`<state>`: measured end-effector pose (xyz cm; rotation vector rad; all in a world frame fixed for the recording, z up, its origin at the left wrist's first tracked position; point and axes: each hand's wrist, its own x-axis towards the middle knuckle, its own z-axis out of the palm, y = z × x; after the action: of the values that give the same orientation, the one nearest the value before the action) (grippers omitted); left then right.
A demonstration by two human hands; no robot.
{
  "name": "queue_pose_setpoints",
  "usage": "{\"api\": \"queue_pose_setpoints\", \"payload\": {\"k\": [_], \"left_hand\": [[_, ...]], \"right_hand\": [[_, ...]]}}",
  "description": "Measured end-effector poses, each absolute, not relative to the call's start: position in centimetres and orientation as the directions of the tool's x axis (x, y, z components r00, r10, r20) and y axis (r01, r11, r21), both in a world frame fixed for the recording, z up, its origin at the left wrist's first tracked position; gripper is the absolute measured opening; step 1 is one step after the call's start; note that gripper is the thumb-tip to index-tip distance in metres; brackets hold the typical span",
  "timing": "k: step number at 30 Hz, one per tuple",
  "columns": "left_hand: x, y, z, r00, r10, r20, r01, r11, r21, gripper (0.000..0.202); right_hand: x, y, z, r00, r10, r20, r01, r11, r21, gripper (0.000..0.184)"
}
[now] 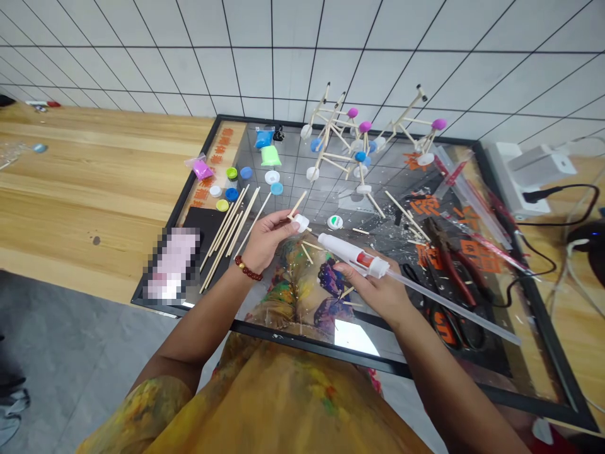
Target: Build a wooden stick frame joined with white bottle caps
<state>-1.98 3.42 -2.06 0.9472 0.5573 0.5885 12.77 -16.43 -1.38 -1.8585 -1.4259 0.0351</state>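
Between its fingertips my left hand [267, 238] pinches a white bottle cap [300, 222] with a short wooden stick [298, 203] at it. My right hand [375, 290] is wrapped round a white hot glue gun [341, 248], whose nozzle points left, close to the cap. A long clear glue stick [454, 306] runs out of the gun's back end to the right. Below the hands, short cut sticks [307, 253] lie on the glossy black-framed board. A white cap with a green print [335, 222] lies just beyond the gun.
Stick-and-cap models [331, 135] stand at the back. Long wooden sticks [230, 236], coloured caps [231, 194] and clay packets [265, 137] lie left. Pliers [454, 265], scissors [444, 325] and glue-stick bags [472, 195] lie right, near a power strip [513, 180] with cables.
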Motion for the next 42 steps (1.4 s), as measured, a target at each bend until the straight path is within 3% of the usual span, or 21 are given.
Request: {"api": "queue_pose_setpoints", "payload": {"k": [5, 15, 22, 42], "left_hand": [[-1.97, 3.51, -1.93, 0.705, 0.686, -0.178, -0.220, 0.451, 0.865, 0.040], [-1.94, 3.47, -2.37, 0.703, 0.693, -0.158, -0.220, 0.424, 0.879, 0.041], [-1.89, 3.39, -2.36, 0.700, 0.696, -0.162, -0.217, 0.424, 0.879, 0.043], [-1.89, 3.52, -2.20, 0.690, 0.698, -0.192, -0.197, 0.436, 0.878, 0.041]], "right_hand": [[12.86, -16.41, -1.55, 0.291, 0.814, 0.503, 0.869, -0.005, -0.495, 0.050], [12.35, -16.41, -1.90, 0.374, 0.798, 0.473, 0.813, -0.037, -0.581, 0.051], [12.33, -16.34, -2.09, 0.358, 0.783, 0.508, 0.837, -0.028, -0.546, 0.052], [12.37, -16.45, -1.92, 0.458, 0.794, 0.400, 0.750, -0.103, -0.654, 0.054]]}}
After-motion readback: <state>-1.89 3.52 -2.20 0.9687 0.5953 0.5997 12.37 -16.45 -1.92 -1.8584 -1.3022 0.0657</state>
